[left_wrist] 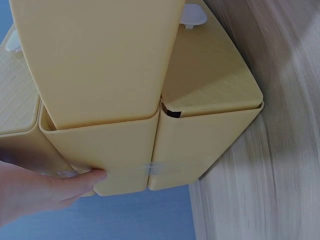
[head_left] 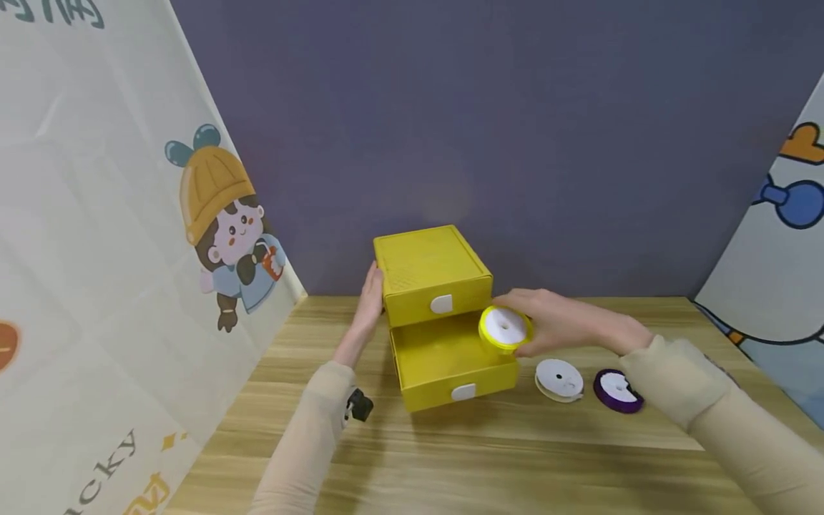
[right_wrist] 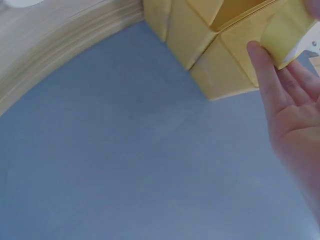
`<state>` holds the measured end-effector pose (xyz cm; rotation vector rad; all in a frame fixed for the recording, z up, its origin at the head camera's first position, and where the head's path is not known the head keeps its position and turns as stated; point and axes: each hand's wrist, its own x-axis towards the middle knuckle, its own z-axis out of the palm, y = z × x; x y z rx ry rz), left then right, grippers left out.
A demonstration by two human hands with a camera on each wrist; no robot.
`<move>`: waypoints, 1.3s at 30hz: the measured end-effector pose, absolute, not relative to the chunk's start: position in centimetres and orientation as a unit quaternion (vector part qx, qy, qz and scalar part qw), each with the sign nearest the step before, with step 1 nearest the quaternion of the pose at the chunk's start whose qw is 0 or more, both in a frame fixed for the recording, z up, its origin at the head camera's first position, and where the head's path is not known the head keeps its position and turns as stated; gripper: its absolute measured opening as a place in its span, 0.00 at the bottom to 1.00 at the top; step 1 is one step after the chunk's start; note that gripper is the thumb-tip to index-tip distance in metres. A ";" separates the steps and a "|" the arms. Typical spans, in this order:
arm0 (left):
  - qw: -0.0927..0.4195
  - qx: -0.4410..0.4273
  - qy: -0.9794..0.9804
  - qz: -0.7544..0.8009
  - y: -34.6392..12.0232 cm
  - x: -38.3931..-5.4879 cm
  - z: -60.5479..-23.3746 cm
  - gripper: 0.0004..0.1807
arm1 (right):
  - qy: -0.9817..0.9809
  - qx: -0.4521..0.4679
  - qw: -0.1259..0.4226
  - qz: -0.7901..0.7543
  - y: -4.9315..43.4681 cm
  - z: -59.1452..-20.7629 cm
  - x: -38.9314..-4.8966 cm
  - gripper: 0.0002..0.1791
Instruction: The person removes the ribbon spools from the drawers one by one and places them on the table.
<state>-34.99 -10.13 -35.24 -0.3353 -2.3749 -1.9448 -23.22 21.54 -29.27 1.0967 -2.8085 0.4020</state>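
A yellow drawer box (head_left: 431, 257) stands on the table, its middle drawer (head_left: 438, 350) pulled out; the left wrist view shows this drawer (left_wrist: 100, 60) between two closed ones. My left hand (head_left: 370, 300) rests against the box's left side, and its extended fingers touch the casing in the left wrist view. Between thumb and fingers my right hand (head_left: 566, 322) grips a spool of yellow ribbon (head_left: 505, 327) with a white face, over the right side of the pulled-out drawer. In the right wrist view, fingers support the spool (right_wrist: 287, 32) from below.
Right of the box lie a white spool (head_left: 557, 378) and a purple ribbon spool (head_left: 616, 405), the latter near the right sleeve. A dark blue-grey wall (head_left: 489, 143) rises behind the wooden table (head_left: 450, 465). Printed sheets hang at both sides.
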 end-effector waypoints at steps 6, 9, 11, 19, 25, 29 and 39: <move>0.023 -0.108 -0.766 -0.633 -10.1 -35.0 -35.1 0.35 | -0.936 0.322 0.055 0.133 24.2 -29.7 -21.4 0.38; 0.023 -0.109 -0.766 -0.633 -10.1 -34.9 -35.1 0.34 | -0.940 0.310 0.065 0.125 25.5 -30.3 -20.8 0.40; 0.023 -0.109 -0.767 -0.632 -10.2 -34.9 -35.0 0.34 | -0.941 0.307 0.068 0.123 26.1 -30.9 -20.6 0.41; 0.011 -0.114 -0.766 -0.632 -10.4 -35.0 -34.8 0.34 | -0.941 0.306 0.062 0.133 28.0 -34.1 -19.7 0.41; 0.015 -0.111 -0.769 -0.630 -10.3 -34.9 -35.0 0.34 | -0.930 0.331 0.065 0.146 28.9 -37.0 -19.0 0.41; 0.021 -0.110 -0.771 -0.626 -10.2 -34.8 -35.2 0.35 | -0.930 0.328 0.064 0.154 29.0 -38.9 -18.5 0.40; 0.008 -0.116 -0.765 -0.633 -10.4 -35.0 -35.0 0.34 | -0.941 0.299 0.010 0.155 28.6 -42.4 -17.8 0.42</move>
